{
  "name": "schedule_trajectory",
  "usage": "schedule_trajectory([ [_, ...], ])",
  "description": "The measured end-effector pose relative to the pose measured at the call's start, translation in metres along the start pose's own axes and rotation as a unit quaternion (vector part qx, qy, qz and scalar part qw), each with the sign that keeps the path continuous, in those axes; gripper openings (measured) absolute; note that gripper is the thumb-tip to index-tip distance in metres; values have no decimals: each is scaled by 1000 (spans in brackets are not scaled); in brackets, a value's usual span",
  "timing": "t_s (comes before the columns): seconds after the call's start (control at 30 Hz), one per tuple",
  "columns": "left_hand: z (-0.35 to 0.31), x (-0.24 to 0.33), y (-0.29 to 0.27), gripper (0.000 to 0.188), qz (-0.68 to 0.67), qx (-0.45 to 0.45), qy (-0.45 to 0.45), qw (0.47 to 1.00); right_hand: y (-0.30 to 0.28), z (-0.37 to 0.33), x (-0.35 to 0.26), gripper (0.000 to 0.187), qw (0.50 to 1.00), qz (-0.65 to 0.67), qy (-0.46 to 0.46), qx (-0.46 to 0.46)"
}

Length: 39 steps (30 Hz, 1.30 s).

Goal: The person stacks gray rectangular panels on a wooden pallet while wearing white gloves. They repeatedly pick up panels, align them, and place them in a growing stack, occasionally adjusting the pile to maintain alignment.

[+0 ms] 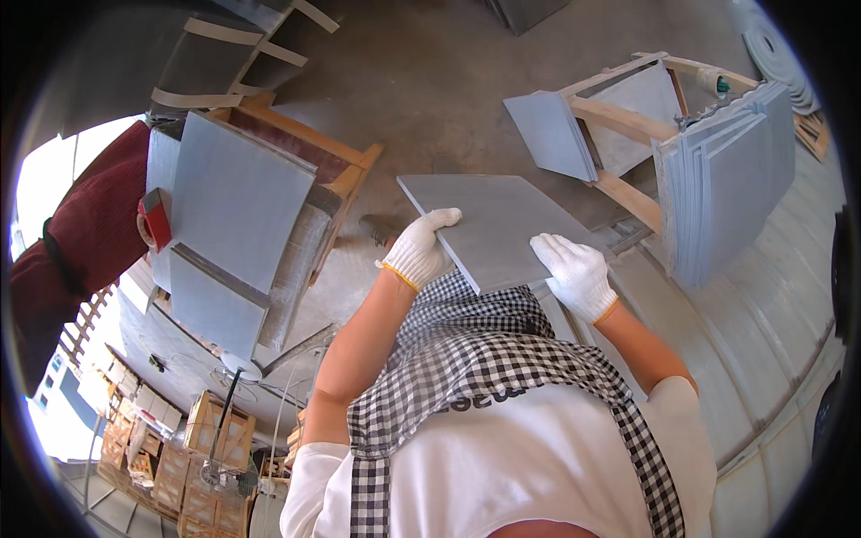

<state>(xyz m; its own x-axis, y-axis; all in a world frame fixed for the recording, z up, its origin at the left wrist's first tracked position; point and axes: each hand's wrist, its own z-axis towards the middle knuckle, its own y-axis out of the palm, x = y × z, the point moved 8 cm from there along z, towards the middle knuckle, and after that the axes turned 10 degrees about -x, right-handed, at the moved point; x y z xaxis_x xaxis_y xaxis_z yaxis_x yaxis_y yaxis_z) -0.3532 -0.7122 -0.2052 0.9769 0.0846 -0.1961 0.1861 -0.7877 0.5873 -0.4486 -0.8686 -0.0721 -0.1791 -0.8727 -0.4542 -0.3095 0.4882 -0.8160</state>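
I hold a flat grey slab (502, 220) tilted in front of my waist. At its left edge my left hand (421, 248), in a white knitted glove with a yellow cuff, is closed with the thumb over the top face; the fingers beneath are hidden. My right hand (574, 276), gloved the same way, lies on the slab's top face near the right-hand edge. Its fingers are stretched out and close together, and its thumb cannot be made out clearly.
Large grey slabs (238, 188) lean on a wooden frame at left, a red tape dispenser (155, 220) beside them. At right, another wooden frame (623, 121) carries stacked slabs (731, 188). A person's dark red sleeve (90, 215) shows far left. Wooden crates (215, 430) stand lower left.
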Motion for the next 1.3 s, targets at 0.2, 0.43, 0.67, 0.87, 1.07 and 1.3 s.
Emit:
schedule_trajectory([
  [0.2, -75, -8, 24, 50, 56, -114, 103, 986, -32, -19, -45, 42, 990, -55, -41, 125],
  [0.43, -153, 15, 42, 58, 128, -137, 213, 959, 6, -39, 17, 71, 886, 231, 312, 254],
  [0.67, -206, 44, -18, 51, 113, -210, 330, 914, 71, 58, -82, 58, 358, 921, 140, 58],
  [0.87, -210, 39, -102, 49, -36, -248, 330, 910, 66, 96, -133, 36, 534, 836, 123, -8],
  [1.07, -207, 19, -149, 43, -116, -305, 333, 885, 57, 130, -166, 39, 660, 744, 93, -56],
  [1.3, -191, 19, -190, 58, -133, -265, 388, 873, 95, 176, -189, 39, 667, 719, 115, -158],
])
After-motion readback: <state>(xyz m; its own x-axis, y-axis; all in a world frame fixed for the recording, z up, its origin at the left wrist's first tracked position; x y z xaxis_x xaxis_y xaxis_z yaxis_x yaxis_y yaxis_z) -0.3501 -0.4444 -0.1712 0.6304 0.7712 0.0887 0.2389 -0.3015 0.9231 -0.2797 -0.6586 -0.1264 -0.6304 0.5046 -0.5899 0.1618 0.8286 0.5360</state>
